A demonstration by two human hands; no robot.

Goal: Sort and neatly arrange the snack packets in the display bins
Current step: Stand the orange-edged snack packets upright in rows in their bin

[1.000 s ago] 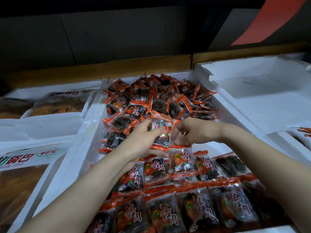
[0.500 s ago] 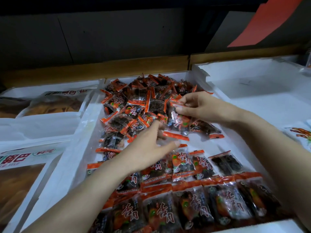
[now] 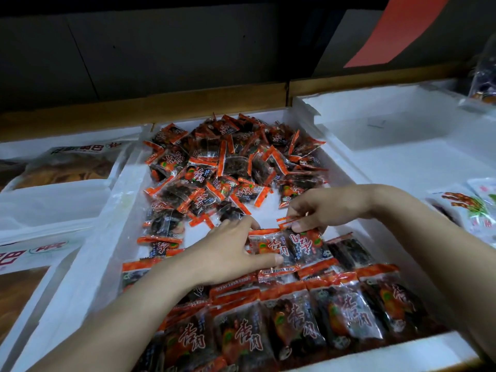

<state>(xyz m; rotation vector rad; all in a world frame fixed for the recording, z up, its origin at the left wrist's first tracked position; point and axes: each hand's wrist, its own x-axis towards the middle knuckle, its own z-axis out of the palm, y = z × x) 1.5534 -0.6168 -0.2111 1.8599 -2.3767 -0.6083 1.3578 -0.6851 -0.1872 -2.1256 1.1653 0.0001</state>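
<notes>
Snack packets (image 3: 230, 167) lie heaped at the far end of the white bin (image 3: 107, 237), rowed at its near end. The right hand (image 3: 330, 208) pinches one packet (image 3: 304, 247) mid-bin; the left hand (image 3: 228, 253) rests beside it, fingers spread.

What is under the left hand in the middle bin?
Around the left hand, orange snack packets show by the thumb and bare bin floor by the fingertips. What lies beneath the palm is covered.
</notes>
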